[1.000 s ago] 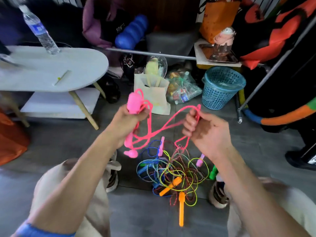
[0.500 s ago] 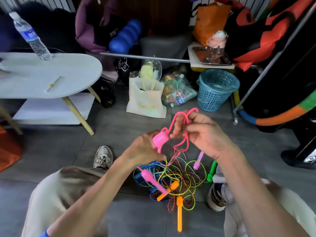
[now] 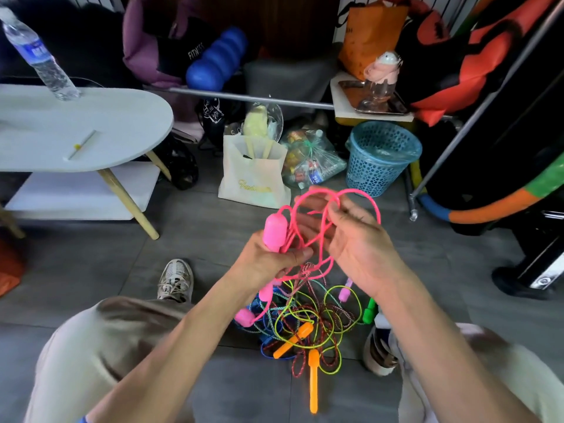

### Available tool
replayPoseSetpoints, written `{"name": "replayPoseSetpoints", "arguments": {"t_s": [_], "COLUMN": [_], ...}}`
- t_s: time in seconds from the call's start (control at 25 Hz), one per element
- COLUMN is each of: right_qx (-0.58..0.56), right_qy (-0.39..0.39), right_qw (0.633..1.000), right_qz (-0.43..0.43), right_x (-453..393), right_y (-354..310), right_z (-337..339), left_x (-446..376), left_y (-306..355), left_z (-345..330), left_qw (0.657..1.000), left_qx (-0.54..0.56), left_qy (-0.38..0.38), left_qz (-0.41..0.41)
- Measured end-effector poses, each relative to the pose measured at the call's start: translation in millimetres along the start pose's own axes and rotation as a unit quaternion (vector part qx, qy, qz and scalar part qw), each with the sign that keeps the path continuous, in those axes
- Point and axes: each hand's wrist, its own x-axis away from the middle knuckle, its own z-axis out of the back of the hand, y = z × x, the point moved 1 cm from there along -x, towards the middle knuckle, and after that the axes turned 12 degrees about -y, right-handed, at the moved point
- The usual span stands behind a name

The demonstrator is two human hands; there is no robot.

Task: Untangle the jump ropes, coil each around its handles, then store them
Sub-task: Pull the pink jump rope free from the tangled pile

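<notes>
Barely started, one rope in.

My left hand (image 3: 268,264) grips pink handle (image 3: 274,233), right hand (image 3: 351,239) loops pink cord (image 3: 351,193); tangle (image 3: 305,315) below untouched.

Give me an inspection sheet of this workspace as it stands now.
Surface: grey tiled floor; the person sits with legs apart, the ropes between the shoes.
Job's things: pink jump rope lifted, one pink handle upright; tangled pile of ropes on the floor with orange handles.
Clutter: white tote bag, plastic bag of packets, blue basket.
Grippers: left hand grips the pink handle; right hand holds pink cord loops.
Cables: nothing seen apart from the ropes.
Surroundings: white oval table with a water bottle; blue foam roller; metal rail.
</notes>
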Motion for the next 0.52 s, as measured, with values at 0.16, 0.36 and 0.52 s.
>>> {"name": "replayPoseSetpoints", "arguments": {"t_s": [0.16,0.36,0.52], "right_qx": [0.392,0.316,0.382], "right_qy": [0.129,0.116,0.056], "right_qw": [0.909,0.908,0.886], "right_qz": [-0.058,-0.251,-0.255], "right_x": [-1,5,8], "right_y": [1,41,80], "right_z": [25,19,10], "left_x": [4,5,7], "left_y": [8,24,32], "left_z": [-2,4,9], "left_qw": [0.999,0.983,0.976], "left_qx": [0.025,0.152,0.192], "left_qy": [0.039,0.095,0.093], "left_qz": [-0.014,-0.031,-0.047]}}
